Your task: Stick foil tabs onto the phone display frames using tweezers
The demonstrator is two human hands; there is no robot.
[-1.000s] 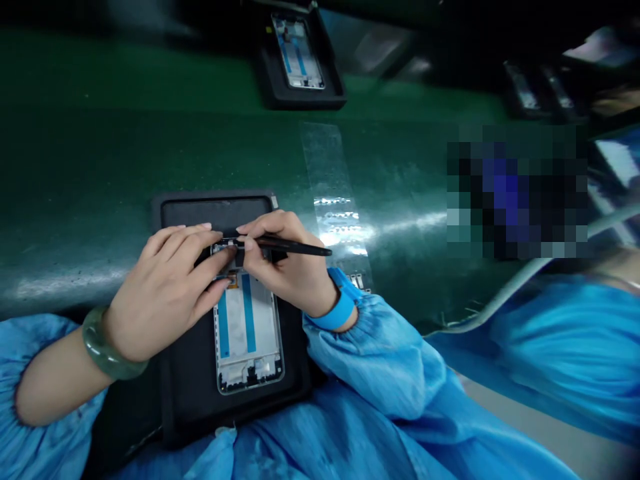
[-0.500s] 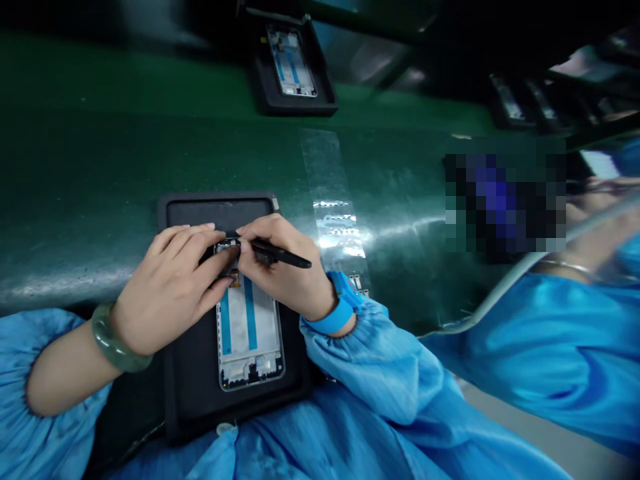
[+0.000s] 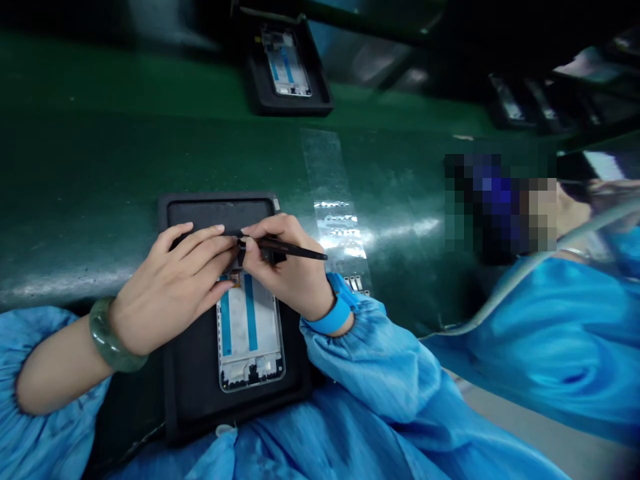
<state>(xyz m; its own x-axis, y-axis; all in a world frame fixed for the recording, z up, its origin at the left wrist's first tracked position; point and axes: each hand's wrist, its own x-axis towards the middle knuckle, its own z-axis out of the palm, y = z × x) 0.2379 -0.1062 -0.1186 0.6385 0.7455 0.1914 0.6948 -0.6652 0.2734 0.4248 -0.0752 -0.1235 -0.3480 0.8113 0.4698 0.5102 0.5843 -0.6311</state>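
A phone frame (image 3: 265, 313) with two blue strips lies in a black foam tray (image 3: 193, 383) in front of me. My right hand (image 3: 297, 277) pinches black tweezers (image 3: 303, 251), their tip at the top end of the frame, mostly covered by fingers. From the left, my left hand (image 3: 170, 287) lies over the frame's upper left part, fingers stretched out and the fingertips close to the tweezers' tip. Below the left thumb, a small orange-brown flex piece (image 3: 236, 279) shows on the frame. Whether the left fingertips press on anything small is hidden.
Right of the tray, a clear plastic strip (image 3: 325, 160) with small metal parts lies on the green table (image 3: 100, 167). A second foam tray (image 3: 290, 107) with a phone frame stands at the back. A co-worker's blue sleeve (image 3: 525, 333) and a pale cable (image 3: 500, 303) are at the right.
The tweezers' back end has swung right and slightly up. My left fingers have spread a little and shifted over the frame's top. The co-worker's arm has moved.
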